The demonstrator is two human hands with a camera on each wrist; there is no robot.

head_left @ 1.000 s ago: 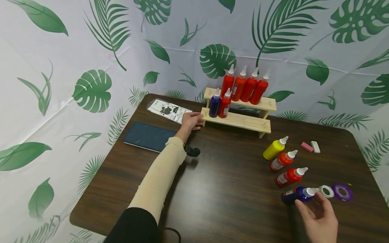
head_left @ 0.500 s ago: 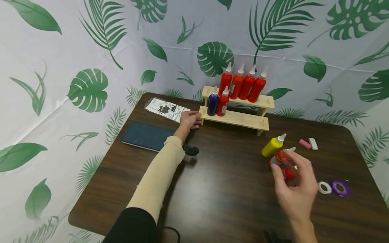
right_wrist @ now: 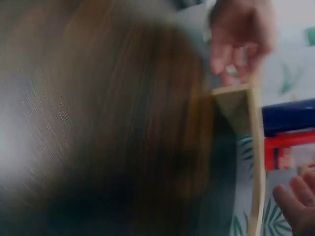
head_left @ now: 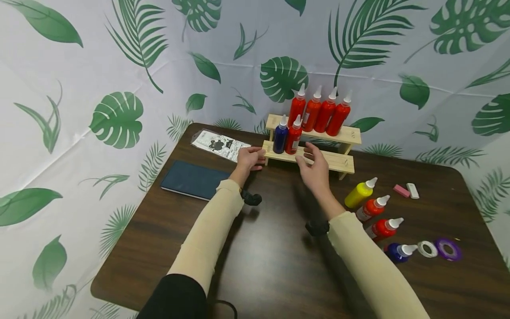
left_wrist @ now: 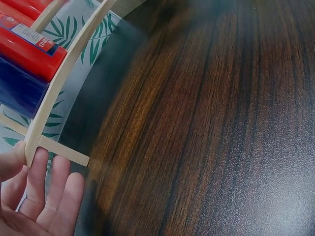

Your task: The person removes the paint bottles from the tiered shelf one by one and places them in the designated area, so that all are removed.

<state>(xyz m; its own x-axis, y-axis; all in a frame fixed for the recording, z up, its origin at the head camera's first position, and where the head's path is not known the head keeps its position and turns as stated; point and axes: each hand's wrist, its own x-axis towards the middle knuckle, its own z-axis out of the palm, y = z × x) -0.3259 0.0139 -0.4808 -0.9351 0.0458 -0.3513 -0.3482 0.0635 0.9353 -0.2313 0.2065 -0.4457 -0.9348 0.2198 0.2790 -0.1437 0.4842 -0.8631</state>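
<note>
Right hand [head_left: 316, 171] now up beside the front red bottle [head_left: 293, 138], fingers parted; left hand [head_left: 249, 160] pinching the shelf [head_left: 337, 162].

The left wrist view crops the wooden rack [left_wrist: 56, 84].

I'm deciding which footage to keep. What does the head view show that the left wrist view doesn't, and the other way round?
Only the head view: the right hand, a yellow bottle, the dark notebook, a printed packet, a pink block, a white block, a white ring and a purple ring.

Only the left wrist view: the palm side of the left hand.

Both: that hand at one end of the wooden stand, the blue bottle and red bottle on its lower step, and the brown table.
</note>
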